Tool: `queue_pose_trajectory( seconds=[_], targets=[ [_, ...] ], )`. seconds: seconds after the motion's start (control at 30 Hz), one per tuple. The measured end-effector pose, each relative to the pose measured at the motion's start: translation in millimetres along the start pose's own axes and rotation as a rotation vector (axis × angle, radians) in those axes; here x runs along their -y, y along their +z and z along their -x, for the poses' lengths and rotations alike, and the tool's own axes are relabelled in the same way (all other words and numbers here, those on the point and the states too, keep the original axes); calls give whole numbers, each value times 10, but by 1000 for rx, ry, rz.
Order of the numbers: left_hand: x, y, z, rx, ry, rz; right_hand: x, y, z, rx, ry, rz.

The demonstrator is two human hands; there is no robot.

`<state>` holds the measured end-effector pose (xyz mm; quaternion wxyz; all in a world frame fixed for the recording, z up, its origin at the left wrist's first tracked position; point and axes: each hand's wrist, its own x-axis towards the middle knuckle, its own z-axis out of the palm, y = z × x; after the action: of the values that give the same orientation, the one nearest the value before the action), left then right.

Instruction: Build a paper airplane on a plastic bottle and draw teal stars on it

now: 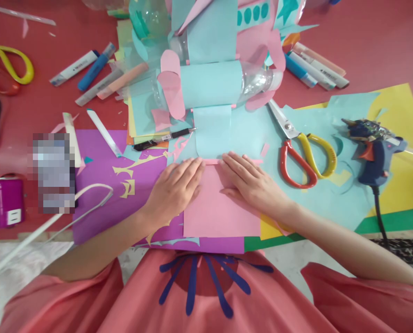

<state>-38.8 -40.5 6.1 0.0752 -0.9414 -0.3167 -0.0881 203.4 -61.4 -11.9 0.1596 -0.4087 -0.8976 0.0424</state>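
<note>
A pink paper sheet (222, 208) lies in front of me, with a narrow folded strip (212, 162) along its far edge. My left hand (175, 187) rests flat on the left end of that strip, fingers stretched out. On its right part lies my right hand (249, 180), also flat, thumb apart from the fingers. Just beyond the fingertips is a light blue paper piece (213, 132). It adjoins a clear plastic bottle (258, 81) wrapped in a light blue paper band (211, 83), with pink paper loops (171, 83) at its sides.
Scissors (296, 148) and a glue gun (376, 157) with a cord lie at right. A pen (164, 138) sits left of the blue piece. Markers (95, 67), a phone (55, 173), more scissors (14, 64) and paper scraps (126, 187) are at left.
</note>
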Motion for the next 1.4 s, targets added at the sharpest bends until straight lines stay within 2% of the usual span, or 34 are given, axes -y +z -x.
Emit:
queue_pose_trajectory(
  seconds=[0.17,0.27,0.57,0.7,0.83,0.9,1.03,1.23,1.4],
  targets=[
    [-89,-10,69,89,-60,72,36,-27,24,-53,-24,59],
    [-101,-3,85,100,-64,142,20,-28,8,-55,-36,77],
    [32,58,-127,116,-97,203,-222,-17,-166,29,36,10],
    [38,67,-164,104,-98,154,-215,-26,-186,-33,30,59],
    [-2,84,-131,13,-54,74,-183,-45,-161,-156,-45,66],
    [-23,87,-118,-21,-35,68,-181,-61,-150,-165,-76,33],
    [-49,74,-115,14,-42,115,-183,-85,-150,-105,-69,-7],
    [-52,78,-111,31,-24,194,-182,-69,-154,-195,-98,-19],
    [-64,90,-117,79,-26,272,-186,-52,-163,-126,-42,-85]
  ],
)
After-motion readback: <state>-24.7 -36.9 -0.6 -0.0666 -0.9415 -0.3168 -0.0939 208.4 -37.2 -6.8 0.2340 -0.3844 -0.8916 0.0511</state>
